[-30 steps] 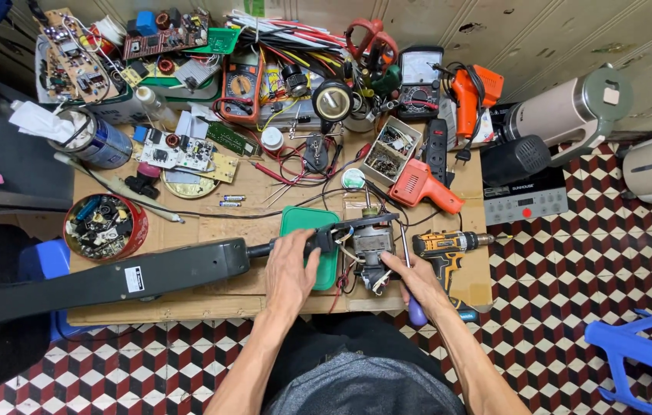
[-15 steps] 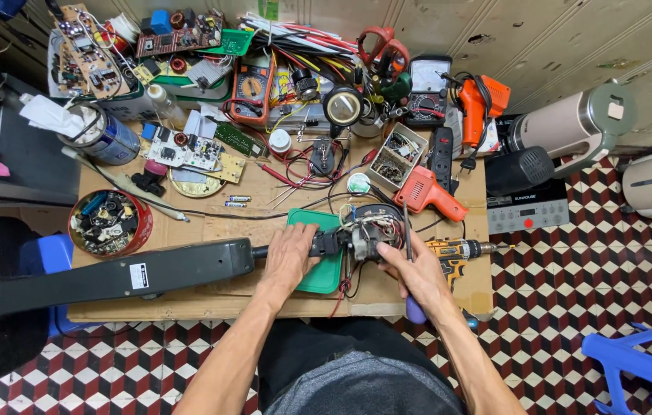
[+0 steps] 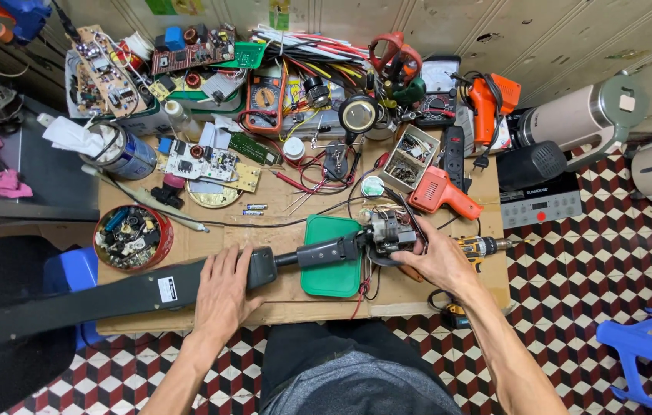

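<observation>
Head view: both my hands on the long dark grey plastic appliance body [image 3: 111, 296] lying across the cardboard-topped workbench [image 3: 280, 288].

My left hand [image 3: 222, 288] lies flat, fingers together, pressing the body's wide shaft down near its narrowing neck. My right hand [image 3: 437, 260] curls around the exposed motor and wiring assembly [image 3: 387, 233] at the far end, fingertips gripping it just past the green plastic tray [image 3: 331, 256]. I judge this the stage of working the motor end while bracing the housing. Next wants a steady left press and a careful right-hand grip, minding the loose red and black wires [image 3: 318, 173]. A red round tin of small parts [image 3: 132, 237] sits near my left hand.
</observation>
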